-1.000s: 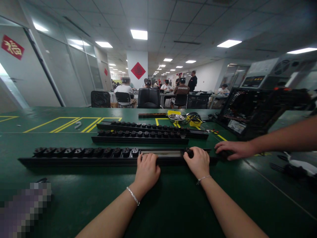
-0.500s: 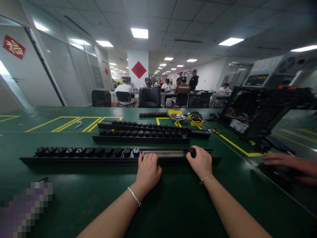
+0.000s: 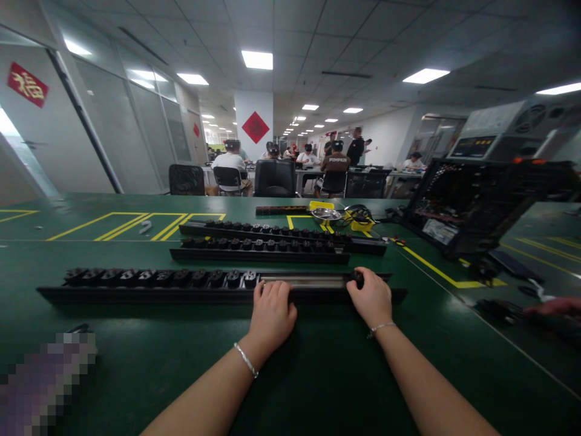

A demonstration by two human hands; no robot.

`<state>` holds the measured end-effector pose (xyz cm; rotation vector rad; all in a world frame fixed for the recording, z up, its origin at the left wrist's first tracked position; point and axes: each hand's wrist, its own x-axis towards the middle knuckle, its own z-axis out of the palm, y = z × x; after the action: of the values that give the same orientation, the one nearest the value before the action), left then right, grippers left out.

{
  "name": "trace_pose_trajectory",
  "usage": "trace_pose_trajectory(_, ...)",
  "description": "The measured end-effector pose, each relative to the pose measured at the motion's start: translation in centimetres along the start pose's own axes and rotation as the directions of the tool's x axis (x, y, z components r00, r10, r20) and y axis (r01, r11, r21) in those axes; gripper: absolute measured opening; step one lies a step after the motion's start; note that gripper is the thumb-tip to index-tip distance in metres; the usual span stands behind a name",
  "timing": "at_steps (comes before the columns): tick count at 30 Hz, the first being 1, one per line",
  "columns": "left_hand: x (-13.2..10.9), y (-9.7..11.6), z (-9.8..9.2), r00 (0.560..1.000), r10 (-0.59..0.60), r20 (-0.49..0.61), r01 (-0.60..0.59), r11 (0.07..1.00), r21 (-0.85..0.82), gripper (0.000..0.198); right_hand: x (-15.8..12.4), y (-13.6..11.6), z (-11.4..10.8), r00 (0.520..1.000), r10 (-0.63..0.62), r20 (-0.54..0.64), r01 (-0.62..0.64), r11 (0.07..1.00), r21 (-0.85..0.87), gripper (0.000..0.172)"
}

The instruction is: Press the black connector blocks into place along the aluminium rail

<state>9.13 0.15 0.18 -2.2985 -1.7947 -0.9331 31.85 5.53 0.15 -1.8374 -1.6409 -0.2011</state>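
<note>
The near black rail (image 3: 136, 295) lies lengthwise across the green counter (image 3: 158, 375), in front of the person. The left hand (image 3: 273, 312) bends its fingers over the rail's front wall; the fingertips are hidden, so I cannot tell whether its grip clasps anything. The right hand (image 3: 372, 298) has its grip closed around a small dark round piece (image 3: 356, 280) near the rail's right end. Between the hands runs a bare metal strip (image 3: 313, 282), and a row of round sockets (image 3: 163, 277) fills the rail to the left, ending just beside the left hand. Behind lie a middle rail (image 3: 258, 256) and a far rail (image 3: 370, 245), close together, both carrying sockets. Beyond them sit a metal bowl (image 3: 327, 214) and tangled cables (image 3: 361, 214). An open computer case (image 3: 447, 206) stands at the right, and near the right edge a co-worker's hand (image 3: 556, 306), partly cut off, is beside dark, blurred items (image 3: 499, 310).
</note>
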Motion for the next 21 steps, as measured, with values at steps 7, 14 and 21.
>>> trace_pose_trajectory(7,0.03,-0.01,0.05,1.000,0.004,0.000,-0.004,1.000,-0.007,0.024,-0.03,-0.12,-0.16,1.000,0.019,-0.020,-0.020,0.999,-0.026,0.033)
trace_pose_trajectory(14,-0.02,-0.15,0.12,1.000,0.010,-0.019,-0.010,1.000,-0.012,0.024,0.02,-0.13,-0.46,0.999,0.031,-0.007,-0.032,0.999,-0.045,0.032)
trace_pose_trajectory(21,-0.01,-0.31,0.26,1.000,0.015,-0.011,-0.015,1.000,-0.012,0.023,0.23,0.08,-0.70,0.998,0.043,0.034,-0.041,0.998,-0.047,0.032)
